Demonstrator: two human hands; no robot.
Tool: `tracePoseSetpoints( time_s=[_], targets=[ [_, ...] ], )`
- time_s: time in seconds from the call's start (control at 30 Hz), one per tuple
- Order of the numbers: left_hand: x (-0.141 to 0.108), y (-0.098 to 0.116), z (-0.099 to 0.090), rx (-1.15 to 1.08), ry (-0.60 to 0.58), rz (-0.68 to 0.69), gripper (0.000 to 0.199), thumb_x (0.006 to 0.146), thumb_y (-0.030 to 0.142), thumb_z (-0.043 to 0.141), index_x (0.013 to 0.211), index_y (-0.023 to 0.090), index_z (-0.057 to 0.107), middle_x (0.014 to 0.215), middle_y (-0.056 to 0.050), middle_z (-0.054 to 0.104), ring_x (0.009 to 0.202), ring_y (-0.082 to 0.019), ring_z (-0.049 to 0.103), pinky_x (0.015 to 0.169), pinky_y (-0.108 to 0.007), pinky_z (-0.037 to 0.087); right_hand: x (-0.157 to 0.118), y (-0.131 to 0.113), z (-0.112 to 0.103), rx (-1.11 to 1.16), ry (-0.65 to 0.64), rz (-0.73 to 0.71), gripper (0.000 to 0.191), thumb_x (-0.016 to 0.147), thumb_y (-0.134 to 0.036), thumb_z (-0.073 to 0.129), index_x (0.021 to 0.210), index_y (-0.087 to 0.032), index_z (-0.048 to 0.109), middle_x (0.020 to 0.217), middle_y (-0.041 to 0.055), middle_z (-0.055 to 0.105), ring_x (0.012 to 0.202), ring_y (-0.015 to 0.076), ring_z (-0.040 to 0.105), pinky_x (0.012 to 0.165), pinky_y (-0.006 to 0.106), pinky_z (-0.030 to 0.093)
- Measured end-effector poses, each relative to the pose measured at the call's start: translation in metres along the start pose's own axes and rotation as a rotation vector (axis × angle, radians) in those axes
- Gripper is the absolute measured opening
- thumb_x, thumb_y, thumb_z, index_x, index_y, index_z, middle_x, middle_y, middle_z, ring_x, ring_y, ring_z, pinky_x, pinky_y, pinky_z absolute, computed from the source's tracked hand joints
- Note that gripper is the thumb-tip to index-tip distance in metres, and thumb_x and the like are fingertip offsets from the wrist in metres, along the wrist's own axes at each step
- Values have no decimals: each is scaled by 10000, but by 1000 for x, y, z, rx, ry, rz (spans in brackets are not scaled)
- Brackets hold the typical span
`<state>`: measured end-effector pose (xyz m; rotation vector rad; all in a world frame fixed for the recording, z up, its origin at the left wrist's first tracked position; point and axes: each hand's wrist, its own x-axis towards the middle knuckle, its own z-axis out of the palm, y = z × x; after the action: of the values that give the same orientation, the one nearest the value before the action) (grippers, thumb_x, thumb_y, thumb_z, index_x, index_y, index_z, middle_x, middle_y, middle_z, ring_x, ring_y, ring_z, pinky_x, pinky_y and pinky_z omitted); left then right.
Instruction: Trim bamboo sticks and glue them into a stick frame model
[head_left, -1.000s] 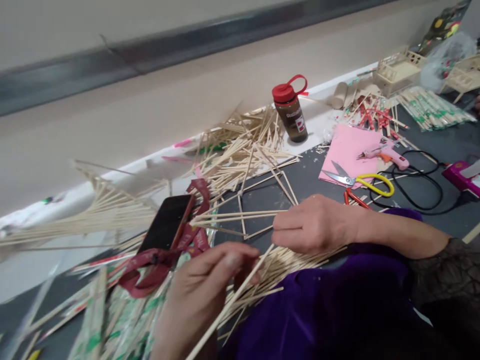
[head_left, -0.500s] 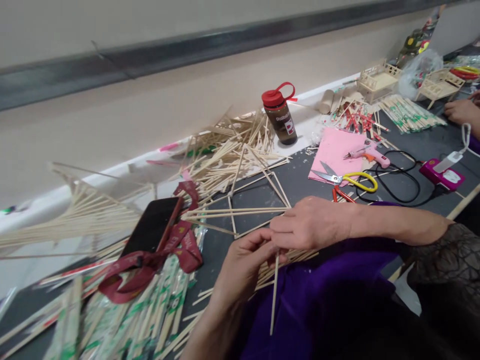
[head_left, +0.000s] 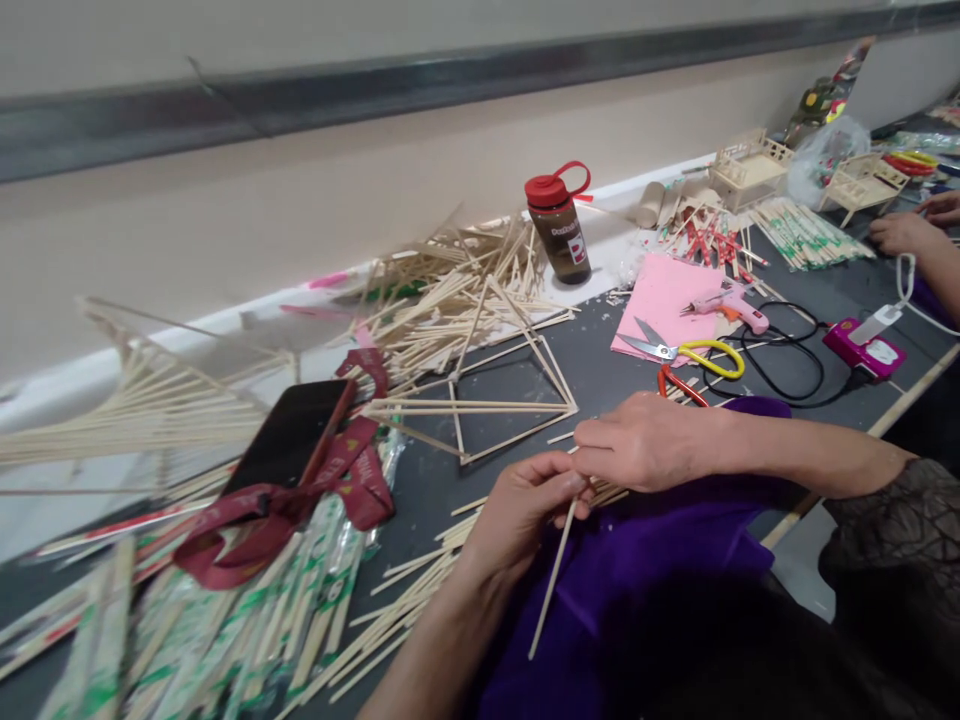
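Observation:
A thin wooden stick (head_left: 553,585) slants down from the fingers of my left hand (head_left: 517,515), which is closed on its upper end. My right hand (head_left: 645,440) meets it there with closed fingertips; what those hold is hidden. Just left of my right fingers pokes the tip of another stick (head_left: 559,438). Beyond my hands a frame of joined sticks (head_left: 517,440) rests on the dark table. Loose sticks (head_left: 420,580) lie beneath and left of my left wrist. Purple cloth (head_left: 637,570) is below both hands.
Scissors (head_left: 682,352), red-handled pliers (head_left: 681,385) and a pink glue gun (head_left: 727,305) are on or by a pink sheet (head_left: 652,285). A bottle (head_left: 559,230), a stick heap (head_left: 465,290), a phone (head_left: 292,435), wrapped chopsticks (head_left: 300,610) and another person's hand (head_left: 904,235) surround this.
Both hands have shifted slightly right, and the held stick slants more, its lower end pointing left. More of the stick frame's near corner shows. The camera view has moved a little.

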<state>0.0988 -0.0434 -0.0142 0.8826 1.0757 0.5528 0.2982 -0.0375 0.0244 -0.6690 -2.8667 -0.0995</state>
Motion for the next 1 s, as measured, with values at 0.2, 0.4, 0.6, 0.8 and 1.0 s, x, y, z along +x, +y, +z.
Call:
tracePoseSetpoints(
  time_s=[0.2,0.4,0.6,0.8,1.0],
  targets=[
    [-2,-6,7,-60,-55,21,372,512,414,888,589,138,650,494,-11,604,459,-79,457,485,-205,300,-3,-4,4,15,68,14,286,1035,-248,379,951,-151,635,783,17,590,645,124,517,496,298,245],
    [-9,2,10,-207,1,80,406,506,428,923,619,146,654,488,13,583,472,-73,464,497,-189,333,-38,16,6,107,73,321,304,1031,-274,370,1070,-165,651,987,75,692,877,153,635,630,258,390],
    [-2,6,8,-303,116,110,459,436,436,951,615,152,637,512,30,584,442,-56,447,440,-164,318,-91,60,9,-175,-400,1092,363,981,-284,399,1048,-74,687,1059,207,709,876,277,693,619,301,397],
    [-2,10,5,-313,177,200,444,440,429,953,632,149,667,531,30,603,480,-48,493,482,-144,370,-90,67,22,-170,-440,1109,339,928,-250,436,1094,-92,685,1112,204,715,959,295,698,678,304,432],
    [-6,14,2,-349,188,226,454,420,431,961,626,150,671,525,27,609,468,-49,492,465,-147,359,-91,75,25,-152,-294,1181,281,893,-273,489,984,-84,677,1012,215,730,899,302,699,683,328,432]
  ],
)
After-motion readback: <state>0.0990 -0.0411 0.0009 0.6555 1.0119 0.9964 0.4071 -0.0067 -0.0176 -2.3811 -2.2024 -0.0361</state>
